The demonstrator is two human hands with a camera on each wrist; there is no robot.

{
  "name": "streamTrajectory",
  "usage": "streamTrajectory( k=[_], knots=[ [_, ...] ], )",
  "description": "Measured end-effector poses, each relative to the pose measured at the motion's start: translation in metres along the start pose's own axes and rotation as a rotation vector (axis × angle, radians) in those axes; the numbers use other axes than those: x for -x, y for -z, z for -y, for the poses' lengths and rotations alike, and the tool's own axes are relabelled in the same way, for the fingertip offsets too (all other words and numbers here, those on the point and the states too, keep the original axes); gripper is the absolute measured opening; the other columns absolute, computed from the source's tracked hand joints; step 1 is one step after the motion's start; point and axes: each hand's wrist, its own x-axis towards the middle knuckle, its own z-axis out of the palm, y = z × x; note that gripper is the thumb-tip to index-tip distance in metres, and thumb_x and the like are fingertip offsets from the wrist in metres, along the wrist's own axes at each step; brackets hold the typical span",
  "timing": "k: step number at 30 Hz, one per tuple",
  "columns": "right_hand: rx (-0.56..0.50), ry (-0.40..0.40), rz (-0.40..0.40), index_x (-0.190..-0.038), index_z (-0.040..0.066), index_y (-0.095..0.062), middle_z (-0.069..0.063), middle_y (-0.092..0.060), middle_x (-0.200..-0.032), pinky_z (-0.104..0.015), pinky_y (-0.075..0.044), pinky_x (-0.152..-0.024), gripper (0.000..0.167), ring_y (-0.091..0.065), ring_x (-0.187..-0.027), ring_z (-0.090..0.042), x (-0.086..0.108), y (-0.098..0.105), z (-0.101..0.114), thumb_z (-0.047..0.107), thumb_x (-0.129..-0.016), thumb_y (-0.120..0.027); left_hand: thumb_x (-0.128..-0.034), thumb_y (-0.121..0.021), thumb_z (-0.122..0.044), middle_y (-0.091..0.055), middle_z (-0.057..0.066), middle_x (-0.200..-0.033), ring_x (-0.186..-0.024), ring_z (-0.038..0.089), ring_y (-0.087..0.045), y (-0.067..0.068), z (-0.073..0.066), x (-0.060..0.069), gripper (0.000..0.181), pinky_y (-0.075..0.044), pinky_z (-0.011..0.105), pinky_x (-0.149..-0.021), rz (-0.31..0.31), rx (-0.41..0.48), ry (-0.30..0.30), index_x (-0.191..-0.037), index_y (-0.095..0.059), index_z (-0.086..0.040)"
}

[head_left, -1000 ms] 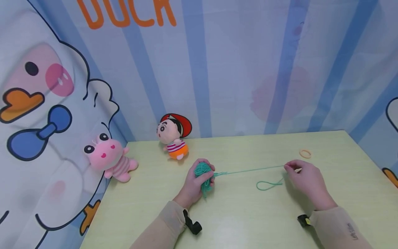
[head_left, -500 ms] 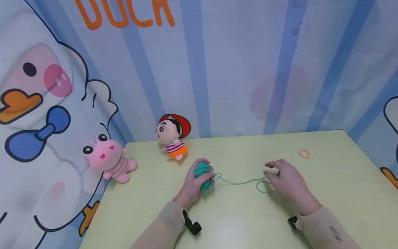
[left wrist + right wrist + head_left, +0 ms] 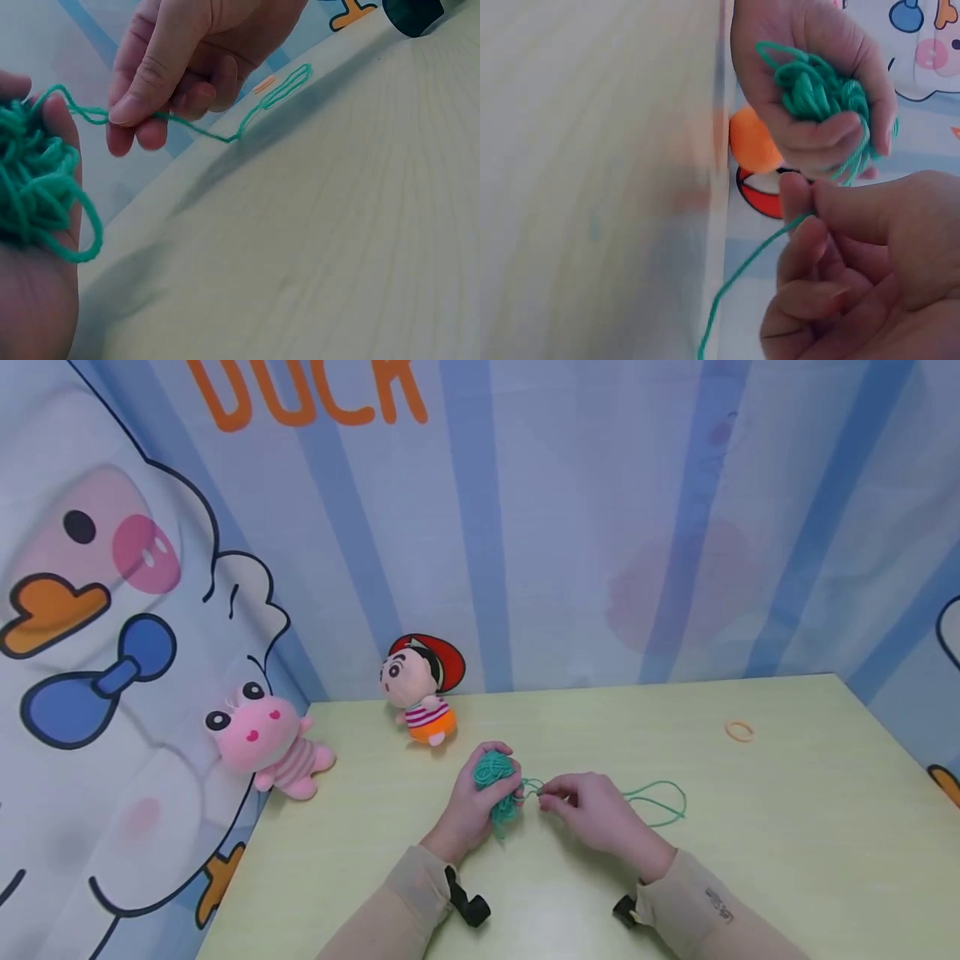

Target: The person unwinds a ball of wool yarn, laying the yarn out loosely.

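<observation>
My left hand [image 3: 468,806] grips a bundle of green yarn [image 3: 493,774], its thumb across the front and fingers curled behind. Just to the right of it, my right hand [image 3: 600,814] pinches the strand between thumb and forefinger, close to the bundle. In the left wrist view, the yarn strand [image 3: 196,129] runs from the bundle through the pinch and trails down to the table. Its loose tail forms a loop [image 3: 670,802] lying beyond the right hand. Seen from the right wrist, loops of the bundle [image 3: 821,90] stick out between the left fingers.
A pale orange ring [image 3: 740,731] lies at the back right of the wooden table [image 3: 600,718]. At the back left, a plush doll with a red cap [image 3: 425,689] and a pink plush toy [image 3: 266,739] lean near the printed curtain [image 3: 555,527].
My right hand first let the taut strand go slack, then came left to the bundle and now pinches the yarn there. The left hand has stayed in place with the bundle.
</observation>
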Motion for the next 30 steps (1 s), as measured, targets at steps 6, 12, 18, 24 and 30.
streamTrajectory(
  k=[6,12,18,24,30],
  knots=[
    [-0.019,-0.067,-0.107,-0.119,0.011,-0.083,0.002,-0.085,-0.103,-0.025,-0.053,-0.07,0.019,-0.074,-0.092,-0.012,0.009,0.019,0.001,0.017,-0.109,-0.069,-0.1063,-0.063,-0.007,-0.066,0.002,-0.115,-0.087,0.015,-0.063,-0.001,-0.001,0.0,0.038,-0.061,0.023,-0.08,-0.001,0.011,0.018,-0.14,-0.047,-0.01],
    [0.045,-0.063,-0.211,-0.125,0.007,-0.081,-0.006,-0.085,-0.107,-0.025,-0.05,-0.065,0.023,-0.074,-0.089,-0.016,0.017,0.041,-0.008,0.019,-0.108,-0.07,-0.1067,-0.063,-0.008,-0.066,0.003,-0.111,-0.086,0.015,-0.062,-0.002,-0.002,0.001,0.04,-0.058,0.022,-0.074,-0.021,0.044,0.029,-0.142,-0.045,-0.002],
    [0.078,-0.094,-0.269,-0.127,0.007,-0.08,-0.008,-0.085,-0.11,-0.025,-0.05,-0.066,0.026,-0.07,-0.083,-0.016,0.028,0.063,-0.023,0.02,-0.11,-0.067,-0.1063,-0.064,-0.009,-0.064,0.0,-0.103,-0.081,0.015,-0.062,-0.002,-0.003,0.002,0.04,-0.059,0.023,-0.072,-0.039,0.041,0.019,-0.141,-0.045,-0.002],
    [0.125,-0.124,-0.325,-0.128,0.006,-0.079,-0.009,-0.085,-0.109,-0.026,-0.05,-0.066,0.027,-0.073,-0.088,-0.019,0.034,0.084,-0.044,0.023,-0.11,-0.067,-0.1078,-0.062,-0.011,-0.063,-0.001,-0.099,-0.078,0.015,-0.058,-0.001,-0.003,0.002,0.03,-0.056,0.024,-0.07,-0.034,0.045,0.0,-0.135,-0.05,-0.01],
    [0.181,-0.176,-0.348,-0.127,0.006,-0.078,-0.009,-0.086,-0.107,-0.029,-0.051,-0.073,0.03,-0.074,-0.095,-0.025,0.041,0.104,-0.071,0.027,-0.111,-0.066,-0.1089,-0.064,-0.016,-0.062,-0.003,-0.1,-0.077,0.016,-0.057,-0.001,-0.002,0.002,0.03,-0.055,0.025,-0.07,-0.039,0.068,-0.001,-0.135,-0.05,-0.011]
  ],
)
